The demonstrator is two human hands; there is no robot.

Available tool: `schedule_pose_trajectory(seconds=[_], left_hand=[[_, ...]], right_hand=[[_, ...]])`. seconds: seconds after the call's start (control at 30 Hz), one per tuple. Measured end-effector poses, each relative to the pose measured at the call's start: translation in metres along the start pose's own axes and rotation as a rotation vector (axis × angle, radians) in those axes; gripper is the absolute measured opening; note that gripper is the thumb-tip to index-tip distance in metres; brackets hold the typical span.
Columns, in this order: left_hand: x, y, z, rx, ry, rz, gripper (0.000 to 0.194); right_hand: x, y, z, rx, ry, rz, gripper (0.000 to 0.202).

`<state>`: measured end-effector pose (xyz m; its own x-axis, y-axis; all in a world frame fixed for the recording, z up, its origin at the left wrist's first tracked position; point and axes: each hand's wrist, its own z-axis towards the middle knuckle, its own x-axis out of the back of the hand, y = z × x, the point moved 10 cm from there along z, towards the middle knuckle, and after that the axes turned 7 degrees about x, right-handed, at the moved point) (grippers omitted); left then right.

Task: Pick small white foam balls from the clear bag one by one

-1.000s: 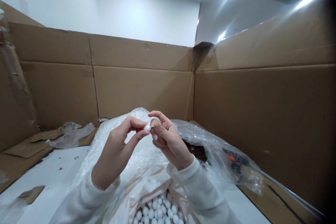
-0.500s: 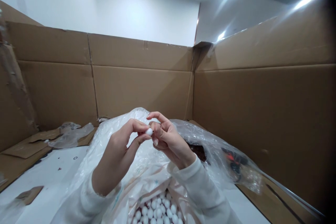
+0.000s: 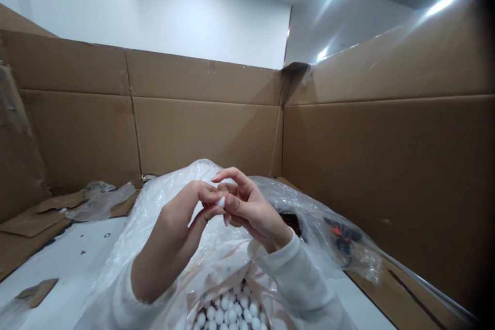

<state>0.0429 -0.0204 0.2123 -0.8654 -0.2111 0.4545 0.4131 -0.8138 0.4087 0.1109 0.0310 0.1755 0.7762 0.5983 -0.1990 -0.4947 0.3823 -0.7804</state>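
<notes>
A small white ball [image 3: 221,202] is pinched between the thumb and fingertips of my left hand [image 3: 176,232], above a bag. My right hand [image 3: 253,211] meets it from the right, thumb and bent fingers pressed together against the ball's side and its forefinger raised and curved. Whatever lies between the right fingertips is hidden. Below, a pale, printed plastic bag [image 3: 207,281] gapes and shows many loose white balls [image 3: 232,314], with dark red bits between them.
Clear plastic wrap [image 3: 193,178] is heaped behind my hands. More film [image 3: 309,216] on the right covers dark and red items [image 3: 342,237]. Cardboard walls [image 3: 204,124] rise at the back and right. Cardboard scraps [image 3: 38,291] and crumpled film [image 3: 102,203] lie on the left.
My right thumb and fingers have closed in on the ball, now partly covered by the fingertips. Both hands stay together in nearly the same place. The view has shifted slightly.
</notes>
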Motion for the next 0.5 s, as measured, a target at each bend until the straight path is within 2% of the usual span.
schedule_pose_trajectory(seconds=[0.13,0.23,0.3,0.37,0.43,0.5], left_hand=[[0.002,0.001,0.000,-0.014,0.024,0.018,0.006],[0.011,-0.002,0.000,0.021,0.096,0.060,0.007],[0.014,-0.003,-0.001,0.056,0.100,0.079,0.006],[0.006,-0.002,-0.001,0.069,0.002,0.089,0.006],[-0.014,0.002,-0.003,0.039,-0.190,0.109,0.008],[-0.036,0.006,-0.008,-0.004,-0.386,0.154,0.014]], right_hand=[[-0.001,-0.002,0.000,-0.001,0.034,0.011,0.030],[0.004,0.002,0.001,-0.031,0.112,0.196,0.020],[0.016,0.010,0.002,-0.060,0.220,0.357,0.012],[0.034,0.021,0.003,-0.085,0.358,0.513,0.011],[0.055,0.033,0.001,-0.097,0.511,0.633,0.015],[0.070,0.046,-0.001,-0.141,0.610,0.701,0.013]])
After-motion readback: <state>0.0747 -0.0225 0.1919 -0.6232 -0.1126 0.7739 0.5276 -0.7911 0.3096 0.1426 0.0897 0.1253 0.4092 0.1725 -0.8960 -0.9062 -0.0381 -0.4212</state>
